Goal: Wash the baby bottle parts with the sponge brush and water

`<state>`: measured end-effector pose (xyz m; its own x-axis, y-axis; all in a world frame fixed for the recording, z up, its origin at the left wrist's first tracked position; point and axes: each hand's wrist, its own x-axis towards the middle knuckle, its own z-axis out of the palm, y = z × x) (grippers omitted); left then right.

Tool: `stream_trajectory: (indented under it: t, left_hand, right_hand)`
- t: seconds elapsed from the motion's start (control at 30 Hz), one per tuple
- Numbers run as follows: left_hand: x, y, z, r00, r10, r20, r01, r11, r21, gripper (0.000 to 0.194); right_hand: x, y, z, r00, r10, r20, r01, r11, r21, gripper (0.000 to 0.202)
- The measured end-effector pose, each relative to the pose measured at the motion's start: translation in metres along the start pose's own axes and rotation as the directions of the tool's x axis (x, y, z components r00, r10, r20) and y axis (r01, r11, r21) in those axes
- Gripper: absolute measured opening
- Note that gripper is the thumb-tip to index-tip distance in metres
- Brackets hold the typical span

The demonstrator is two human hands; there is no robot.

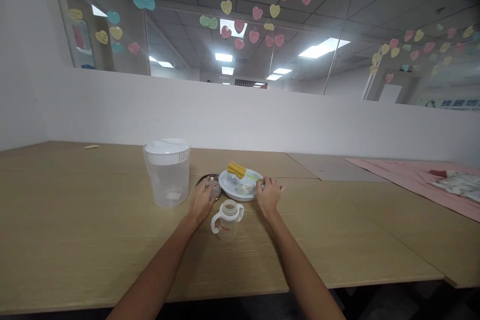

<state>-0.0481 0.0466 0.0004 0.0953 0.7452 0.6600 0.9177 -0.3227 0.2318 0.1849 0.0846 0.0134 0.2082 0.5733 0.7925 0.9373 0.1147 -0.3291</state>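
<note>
My right hand (268,195) is closed around the green handle of a bottle brush. The brush's yellow sponge head (236,169) lies above the left part of a white bowl (245,196), which has a clear piece inside it. With my left hand (203,200), I have thumb and fingers around a clear cap-like piece (215,189) at a round metal dish (218,178); the fingers partly hide both. Between my forearms, a clear baby bottle (227,227) stands upright without a lid, with white handles on both sides and red print.
A large translucent pitcher (169,180) with a white lid stands left of my left hand. At the right, a pink cloth (405,180) carries a patterned fabric piece. A white wall with a window above bounds the wooden table (112,240) at the back.
</note>
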Motion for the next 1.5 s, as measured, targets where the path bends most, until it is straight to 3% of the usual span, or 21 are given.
stream_trajectory:
  t: [0.33, 0.87, 1.33, 1.5]
  left_hand:
    - [-0.003, 0.0, 0.005, 0.999, 0.013, 0.042, -0.015, 0.999, 0.041, 0.038]
    - [-0.001, 0.003, -0.002, 0.98, -0.164, 0.115, 0.137, 0.967, 0.214, 0.032]
    - [0.0, -0.001, -0.009, 0.971, -0.227, 0.079, 0.222, 0.973, 0.071, 0.028]
    - [0.002, -0.005, -0.008, 0.985, -0.171, 0.016, 0.171, 0.985, -0.008, 0.03]
  right_hand:
    - [0.001, 0.003, 0.003, 0.999, 0.049, 0.003, -0.049, 0.999, 0.008, 0.029]
    - [0.002, 0.003, 0.001, 0.996, 0.076, 0.043, -0.077, 0.997, 0.029, 0.028]
    - [0.003, 0.001, -0.003, 0.988, 0.11, 0.107, -0.112, 0.993, 0.019, 0.028]
    - [0.003, 0.002, -0.001, 0.989, 0.109, 0.095, -0.111, 0.994, 0.021, 0.028]
